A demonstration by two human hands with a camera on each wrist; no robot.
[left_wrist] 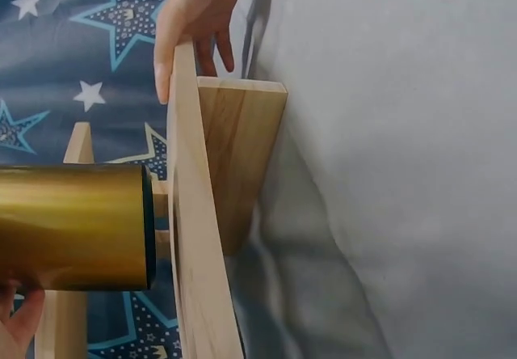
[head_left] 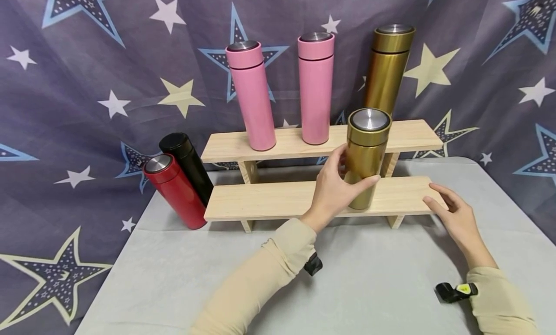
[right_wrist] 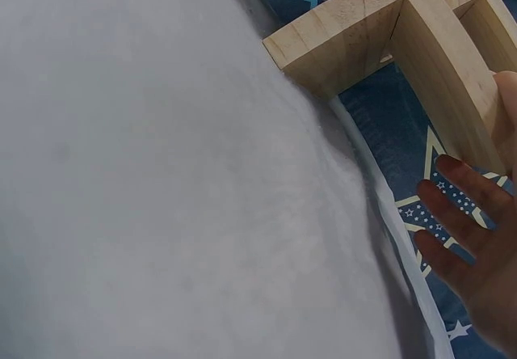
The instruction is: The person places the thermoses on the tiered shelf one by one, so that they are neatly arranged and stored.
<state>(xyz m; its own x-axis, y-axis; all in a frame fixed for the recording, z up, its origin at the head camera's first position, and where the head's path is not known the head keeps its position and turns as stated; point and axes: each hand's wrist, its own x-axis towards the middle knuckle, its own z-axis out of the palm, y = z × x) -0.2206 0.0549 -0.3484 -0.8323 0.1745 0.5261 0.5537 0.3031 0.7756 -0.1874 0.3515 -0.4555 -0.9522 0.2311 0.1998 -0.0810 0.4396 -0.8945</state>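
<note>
Purple-grey backdrop [head_left: 278, 6] strewn with stars; pale cloth [head_left: 369, 282] over the table. Far left, on the cloth: a red bottle [head_left: 179, 192] with a silvery lid top, and behind it a black bottle [head_left: 193, 163], both just beside the left end of the lower wooden board [head_left: 256, 200]. The upper board [head_left: 221, 149] runs behind and above it. On that upper board, two pink bottles stand well apart — the left pink bottle [head_left: 254, 103], then the right pink bottle [head_left: 316, 96].

Next, the left hand [head_left: 332, 188], thumb and fingers clamped round the front gold bottle [head_left: 365, 163]. Bottle upright, over the right half of the lower board; from the left wrist, a narrow gap shows between base and wood. Partly hidden behind it, toward the upper board's right part, the rear gold bottle [head_left: 388, 76].

Far right, the right hand [head_left: 458, 219] at the lower board's right end — fingers loosely extended, thumb apart from them and at the wood, nothing gripped.
</note>
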